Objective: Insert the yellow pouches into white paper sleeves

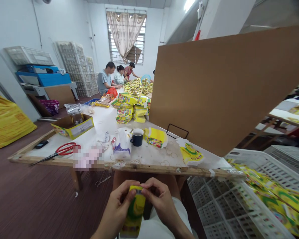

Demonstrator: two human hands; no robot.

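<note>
Clearly, the left hand point(122, 199) and right hand point(160, 197) both pinch the far end of a yellow packet point(136, 212) (a barcode point(139, 191) shows between the thumbs), held over the lap point(178, 215), near side of the table point(149, 167). Beyond stands a dark mug point(137, 138); red-handled scissors point(62, 151) lie to its left. A white crate point(209, 202) at right holds similar packets point(276, 196); farther off, yellow boxes point(124, 109) are stacked.

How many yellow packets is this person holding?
1: the yellow packet, its upper end between the left hand and the right hand, by the table. Another behind it could be hidden.
</note>
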